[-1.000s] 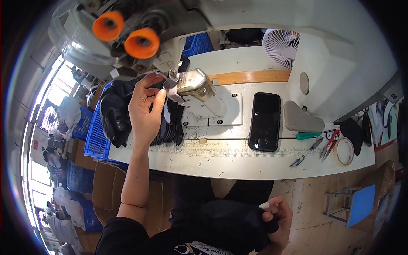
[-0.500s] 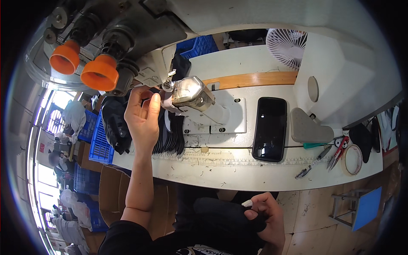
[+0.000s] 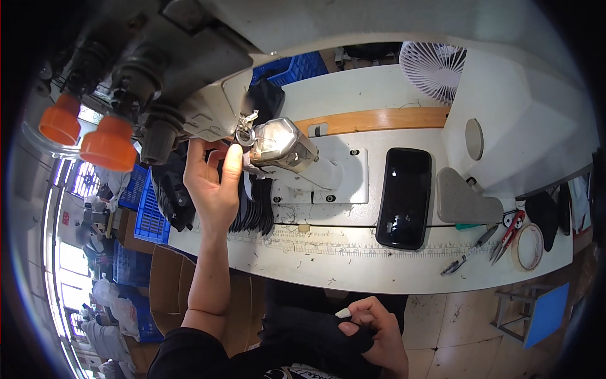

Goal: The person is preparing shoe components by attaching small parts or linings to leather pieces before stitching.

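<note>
My left hand [image 3: 213, 183] reaches up to the sewing machine's needle area, beside the metal presser parts [image 3: 245, 134]. Its thumb points up and its fingers are bent together, their tips partly hidden under the machine head; what they pinch, if anything, I cannot make out. A clear-and-metal housing [image 3: 278, 140] on the machine's narrow arm is just right of the thumb. Over my lap, my right hand [image 3: 377, 335] is curled around a black cloth [image 3: 355, 340], with a small white piece [image 3: 343, 312] at the index fingertip.
Dark cut pieces [image 3: 254, 205] lie stacked left of the machine bed. A black phone [image 3: 404, 199], a pen [image 3: 468, 252], red-handled snips [image 3: 508, 235] and a tape roll [image 3: 528, 246] lie to the right. Orange knobs [image 3: 108, 142] hang at upper left, above a blue crate [image 3: 151, 211].
My right hand has moved left over my lap with the black cloth. My left hand stays by the needle area, its thumb a little lower. The view has shifted slightly.
</note>
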